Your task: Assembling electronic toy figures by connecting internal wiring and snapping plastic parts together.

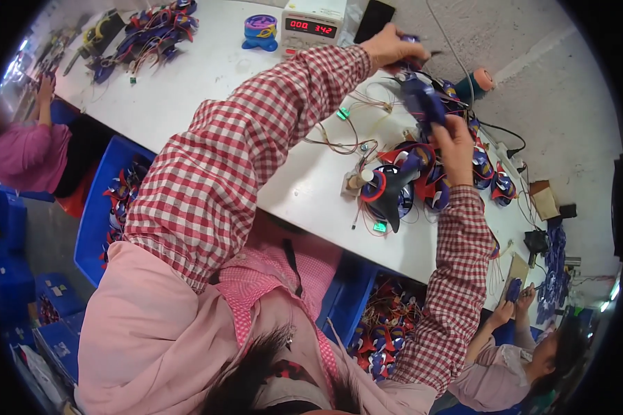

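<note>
My left hand [393, 50] reaches out to the far side of the white table, its fingers closed around the upper end of a dark blue-purple plastic part [422, 100]. Lower down, my right hand [455, 142] grips the same part, which is smeared by motion, so its exact kind cannot be made out. Just below my right hand lies a cluster of toy-like pieces in blue, red and white with thin wires, among them a dark grey fin-shaped piece [394, 196]. Thin wires with a small green-lit board [343, 113] lie to the left of the part.
A white power supply [314, 26] with a red display stands at the back, beside a blue round container [260, 32]. A thread cone [482, 80] rests near the wall. Blue bins [93, 228] of wired pieces flank me. Co-workers sit left [31, 155] and right [498, 373].
</note>
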A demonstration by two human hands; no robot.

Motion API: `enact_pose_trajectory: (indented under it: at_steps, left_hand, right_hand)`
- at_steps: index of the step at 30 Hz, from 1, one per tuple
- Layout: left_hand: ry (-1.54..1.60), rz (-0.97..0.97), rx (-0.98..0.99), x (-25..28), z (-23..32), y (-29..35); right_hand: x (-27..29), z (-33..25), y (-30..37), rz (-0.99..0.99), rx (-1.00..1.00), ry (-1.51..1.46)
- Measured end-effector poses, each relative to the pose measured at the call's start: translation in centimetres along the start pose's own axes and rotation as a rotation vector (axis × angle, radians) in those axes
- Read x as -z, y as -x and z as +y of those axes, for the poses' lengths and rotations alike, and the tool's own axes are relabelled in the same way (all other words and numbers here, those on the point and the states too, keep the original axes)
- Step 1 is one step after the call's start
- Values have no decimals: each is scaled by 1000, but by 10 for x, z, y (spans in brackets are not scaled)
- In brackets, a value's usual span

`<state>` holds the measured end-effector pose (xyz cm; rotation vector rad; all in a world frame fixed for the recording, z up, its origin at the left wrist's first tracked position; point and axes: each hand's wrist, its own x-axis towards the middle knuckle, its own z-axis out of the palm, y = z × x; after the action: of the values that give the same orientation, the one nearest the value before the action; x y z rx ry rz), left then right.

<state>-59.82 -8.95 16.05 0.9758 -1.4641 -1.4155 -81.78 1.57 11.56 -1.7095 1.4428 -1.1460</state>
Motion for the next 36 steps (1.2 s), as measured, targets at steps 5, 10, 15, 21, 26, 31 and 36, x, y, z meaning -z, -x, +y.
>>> enact_pose_trajectory:
  at_steps: [5, 10, 15, 21, 26, 31, 36]
  left_hand:
    - [144, 114, -186, 34, 60, 26]
    - [239, 194, -473, 64, 109, 73]
    - [28, 254, -645, 119, 149, 141]
    - [-106, 309, -673, 170, 170, 246]
    - [-111, 323, -570, 170, 173, 338]
    - [-444, 391, -473, 197, 94, 353]
    - [-512, 448, -592, 256, -28, 325]
  right_hand:
    - [36, -18, -9, 109, 31, -212]
    - [65, -40, -10, 190, 25, -552]
    - [74, -89, 16, 95, 90, -663]
    - [56, -137, 61, -121, 96, -572]
    - [16, -180, 125, -246, 179, -44]
    - [-71, -171, 172, -324, 314, 246]
    - [-150, -144, 186, -148, 798, 760]
